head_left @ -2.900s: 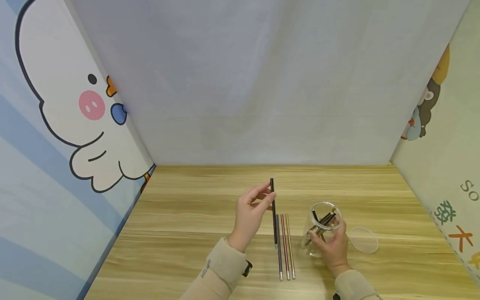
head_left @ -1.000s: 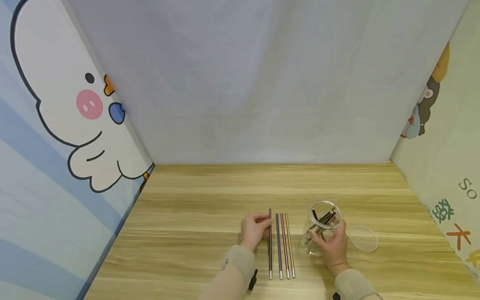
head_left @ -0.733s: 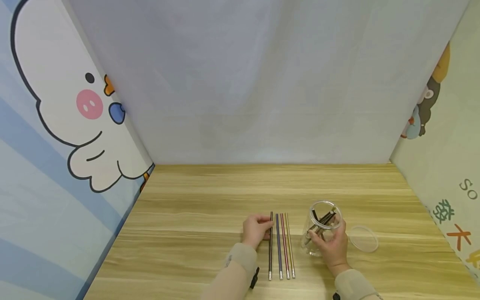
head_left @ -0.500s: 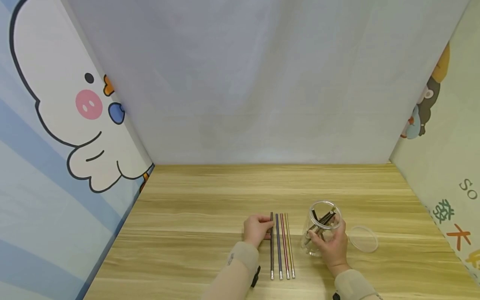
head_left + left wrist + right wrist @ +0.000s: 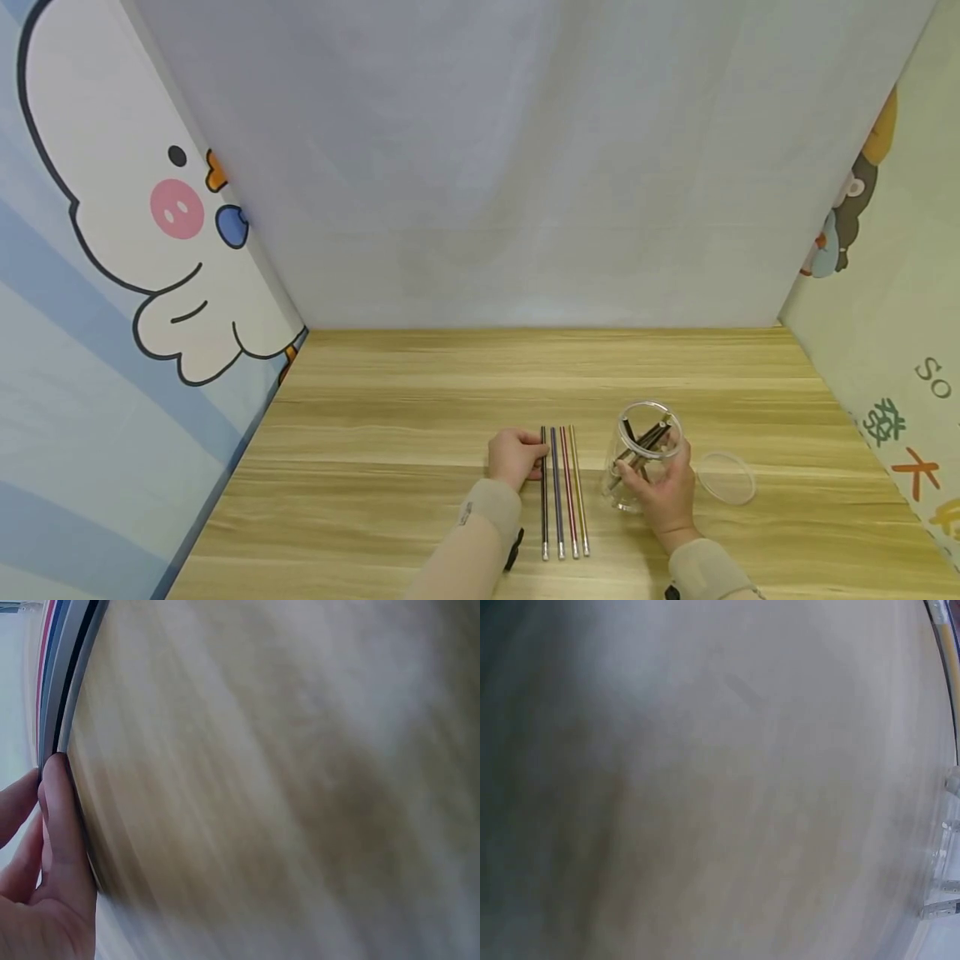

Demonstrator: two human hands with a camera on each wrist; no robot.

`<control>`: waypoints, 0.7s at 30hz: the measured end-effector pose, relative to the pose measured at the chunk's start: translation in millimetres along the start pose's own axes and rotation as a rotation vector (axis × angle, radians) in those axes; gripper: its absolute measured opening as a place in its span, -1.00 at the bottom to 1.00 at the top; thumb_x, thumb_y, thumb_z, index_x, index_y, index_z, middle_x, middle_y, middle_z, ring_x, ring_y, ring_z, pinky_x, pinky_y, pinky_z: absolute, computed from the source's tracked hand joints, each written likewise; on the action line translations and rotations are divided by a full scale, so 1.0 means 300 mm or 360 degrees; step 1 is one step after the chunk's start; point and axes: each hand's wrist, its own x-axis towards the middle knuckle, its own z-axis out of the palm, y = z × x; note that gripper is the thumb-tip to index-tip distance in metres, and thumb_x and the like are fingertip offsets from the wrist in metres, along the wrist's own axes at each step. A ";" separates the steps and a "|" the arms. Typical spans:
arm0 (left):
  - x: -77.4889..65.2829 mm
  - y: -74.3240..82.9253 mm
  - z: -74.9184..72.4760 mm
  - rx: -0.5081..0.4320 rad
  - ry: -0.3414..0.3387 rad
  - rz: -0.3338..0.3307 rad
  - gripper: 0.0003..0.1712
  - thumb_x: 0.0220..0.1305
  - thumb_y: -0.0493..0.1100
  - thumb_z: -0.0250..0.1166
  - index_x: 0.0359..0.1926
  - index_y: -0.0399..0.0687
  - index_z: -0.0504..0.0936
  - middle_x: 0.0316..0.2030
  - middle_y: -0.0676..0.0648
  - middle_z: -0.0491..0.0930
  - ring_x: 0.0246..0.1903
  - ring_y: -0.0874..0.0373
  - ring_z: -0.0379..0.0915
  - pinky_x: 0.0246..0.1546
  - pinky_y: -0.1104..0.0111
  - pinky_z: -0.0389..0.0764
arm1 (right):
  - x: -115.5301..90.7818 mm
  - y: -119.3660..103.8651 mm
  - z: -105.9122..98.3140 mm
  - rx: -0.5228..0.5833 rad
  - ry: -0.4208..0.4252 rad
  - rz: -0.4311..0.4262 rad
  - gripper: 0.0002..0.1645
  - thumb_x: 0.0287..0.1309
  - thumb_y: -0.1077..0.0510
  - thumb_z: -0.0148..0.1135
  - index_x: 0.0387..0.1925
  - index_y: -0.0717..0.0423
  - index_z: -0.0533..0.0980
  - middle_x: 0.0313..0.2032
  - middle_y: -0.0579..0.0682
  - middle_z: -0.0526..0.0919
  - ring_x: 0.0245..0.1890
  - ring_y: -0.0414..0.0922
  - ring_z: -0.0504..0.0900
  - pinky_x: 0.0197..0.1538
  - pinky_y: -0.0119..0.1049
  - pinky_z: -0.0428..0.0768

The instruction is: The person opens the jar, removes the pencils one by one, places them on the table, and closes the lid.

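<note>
Black pencil (image 5: 544,510) came down fore-and-aft, silver end (image 5: 545,552) nearest.

Black pencil (image 5: 544,508): you lowered it, seemingly flat now, and edged it nearer the blue pencil (image 5: 557,500).
Left hand (image 5: 514,458): you brought it down beside the blue pencil.

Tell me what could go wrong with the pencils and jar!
The jar is open, so if the right hand tips it, the sticks inside might spill. The left hand pinches the black pencil close beside the blue one, so it could knock that one crooked.
</note>
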 end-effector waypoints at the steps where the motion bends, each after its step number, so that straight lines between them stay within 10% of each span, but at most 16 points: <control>1: 0.001 0.000 0.001 0.0001 0.0005 -0.0005 -0.89 0.13 -0.35 0.44 -0.29 -0.27 0.72 -0.50 -0.08 0.66 -0.55 0.19 0.57 -0.55 0.40 0.72 | -0.001 0.001 0.000 -0.0005 -0.0001 0.0000 -0.14 -0.30 0.30 0.43 0.10 0.51 0.26 -0.02 -0.54 0.44 0.02 -0.67 0.39 0.16 -0.81 0.28; 21: -0.001 0.002 0.011 0.0091 0.0056 -0.0046 -0.88 0.08 -0.32 0.48 -0.34 -0.20 0.69 -0.50 -0.05 0.65 -0.61 0.22 0.50 -0.59 0.43 0.69 | -0.005 0.004 0.001 -0.0004 0.0005 0.0029 -0.13 -0.30 0.29 0.43 0.12 0.48 0.27 -0.03 -0.57 0.43 0.01 -0.66 0.39 0.15 -0.80 0.26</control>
